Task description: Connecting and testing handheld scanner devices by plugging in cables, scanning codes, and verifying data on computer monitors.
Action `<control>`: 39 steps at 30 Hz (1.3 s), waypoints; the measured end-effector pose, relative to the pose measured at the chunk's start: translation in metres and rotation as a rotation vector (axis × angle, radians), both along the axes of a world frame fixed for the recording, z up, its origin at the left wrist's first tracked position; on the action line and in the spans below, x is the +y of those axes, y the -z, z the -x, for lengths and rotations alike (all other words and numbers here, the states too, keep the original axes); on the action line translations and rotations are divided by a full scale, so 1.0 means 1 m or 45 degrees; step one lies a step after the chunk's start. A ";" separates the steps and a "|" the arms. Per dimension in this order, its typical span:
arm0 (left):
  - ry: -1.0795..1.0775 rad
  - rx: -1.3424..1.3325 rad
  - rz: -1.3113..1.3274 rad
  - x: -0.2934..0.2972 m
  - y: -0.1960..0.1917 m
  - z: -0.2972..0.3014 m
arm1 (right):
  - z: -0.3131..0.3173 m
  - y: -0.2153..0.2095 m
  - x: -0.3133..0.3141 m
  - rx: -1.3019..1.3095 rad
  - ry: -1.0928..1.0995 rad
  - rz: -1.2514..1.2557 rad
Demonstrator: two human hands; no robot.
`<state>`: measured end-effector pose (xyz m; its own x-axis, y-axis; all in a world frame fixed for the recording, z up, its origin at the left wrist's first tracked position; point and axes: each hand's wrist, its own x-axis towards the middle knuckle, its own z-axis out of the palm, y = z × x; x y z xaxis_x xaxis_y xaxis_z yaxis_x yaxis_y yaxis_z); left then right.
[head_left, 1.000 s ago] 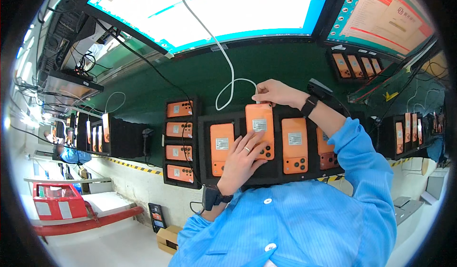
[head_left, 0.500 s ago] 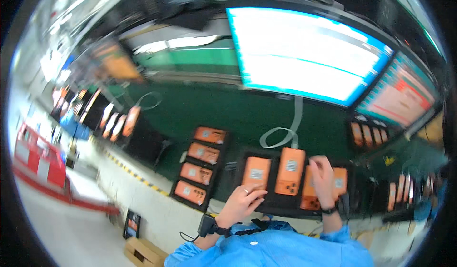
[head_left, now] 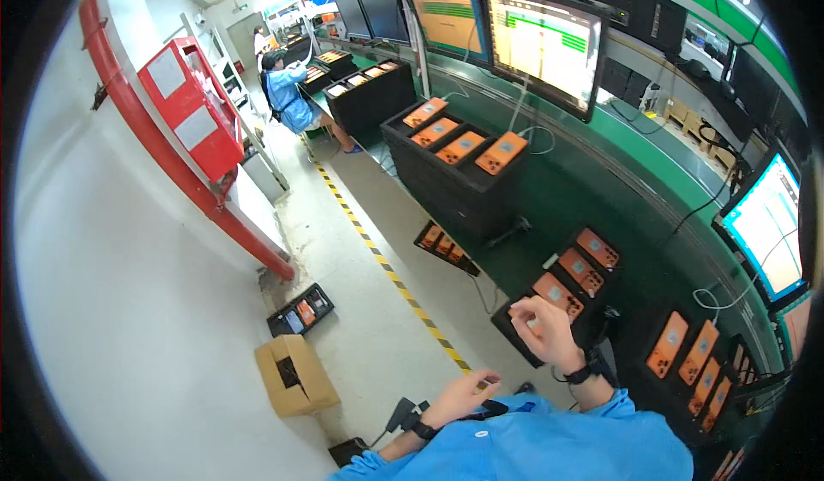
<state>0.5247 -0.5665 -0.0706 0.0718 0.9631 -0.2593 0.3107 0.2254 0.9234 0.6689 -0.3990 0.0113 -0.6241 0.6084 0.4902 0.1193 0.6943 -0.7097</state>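
Note:
My right hand [head_left: 547,333] is over the near end of a black tray [head_left: 506,316] of orange phones, its fingers curled in and pressed together. It partly covers the nearest phone there; I cannot make out whether anything is in its grip. Just beyond the fingers lies an orange phone [head_left: 558,294] with a label and dark round lenses. Close to my body, my left hand [head_left: 464,398] holds nothing, its fingers loosely bent and apart. Further right, an orange phone [head_left: 667,344] lies in a row with several others, one joined to a white cable [head_left: 716,305].
On the left, a raised black box [head_left: 463,202] carries more orange phones. The floor holds a cardboard box [head_left: 296,378] and a black tray [head_left: 300,309]. Red pipe [head_left: 172,146] and a red cabinet [head_left: 193,108] line the wall. A co-worker [head_left: 292,95] sits farther along the bench.
My view has swung left. My right hand has gone from the right-hand row of phones to the left tray. My left hand has come away from a phone towards my body.

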 end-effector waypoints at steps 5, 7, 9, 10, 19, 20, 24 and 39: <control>-0.120 -0.358 0.163 -0.006 0.036 0.065 | 0.103 0.003 0.037 0.083 -0.169 0.039; -0.143 -0.384 0.150 0.003 0.040 0.089 | 0.134 0.012 0.063 0.092 -0.138 0.093; -0.169 -0.400 0.141 0.016 0.045 0.117 | 0.164 0.021 0.094 0.090 -0.019 0.142; -0.254 -0.420 0.149 0.020 0.047 0.133 | 0.180 0.023 0.109 0.115 0.045 0.215; -0.764 -0.140 0.049 0.110 0.030 0.317 | 0.216 0.089 0.363 0.653 1.134 0.015; -0.792 -0.123 0.074 0.131 0.022 0.334 | 0.210 0.092 0.388 0.428 1.316 -0.068; -0.662 0.045 -0.109 0.216 0.002 0.389 | 0.194 0.098 0.443 -0.059 1.571 -0.070; -0.230 1.234 -1.164 0.689 -0.028 0.474 | 0.214 0.041 0.431 -0.293 1.111 0.275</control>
<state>0.0503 0.1221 -0.0422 0.0817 0.7932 0.6035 0.9513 -0.2426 0.1901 0.4546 0.0320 -0.0300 0.0300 0.9721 0.2326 0.6912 0.1479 -0.7074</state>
